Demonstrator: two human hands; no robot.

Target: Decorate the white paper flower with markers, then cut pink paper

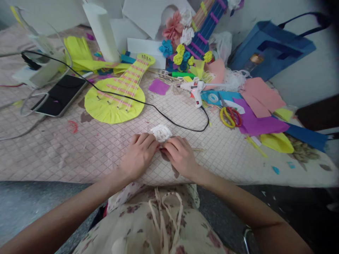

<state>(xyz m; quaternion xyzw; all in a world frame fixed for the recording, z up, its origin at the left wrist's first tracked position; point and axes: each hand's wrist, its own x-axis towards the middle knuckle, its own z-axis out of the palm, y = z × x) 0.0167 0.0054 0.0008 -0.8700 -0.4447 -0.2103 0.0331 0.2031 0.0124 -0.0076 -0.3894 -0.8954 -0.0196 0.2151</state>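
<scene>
Both hands meet over the near middle of the table around a small white paper flower (161, 134). My left hand (140, 153) pinches its lower left edge with bent fingers. From the other side my right hand (181, 155) has its fingers closed at the flower's lower right edge. The petals face up and stay in view; the underside is covered by my fingertips. A thin wooden stick (198, 149) lies on the table just right of my right hand. Beyond the flower sits a yellow paper lute-shaped instrument (115, 100) with pink bars and white strings.
A white glue gun (196, 92) lies behind, its black cord (169, 121) curving across the table. Yellow and red scissors (230, 117) rest among coloured paper sheets (262, 121) at right. A dark phone (62, 94) is at left. A blue bag (275, 47) stands at the back right.
</scene>
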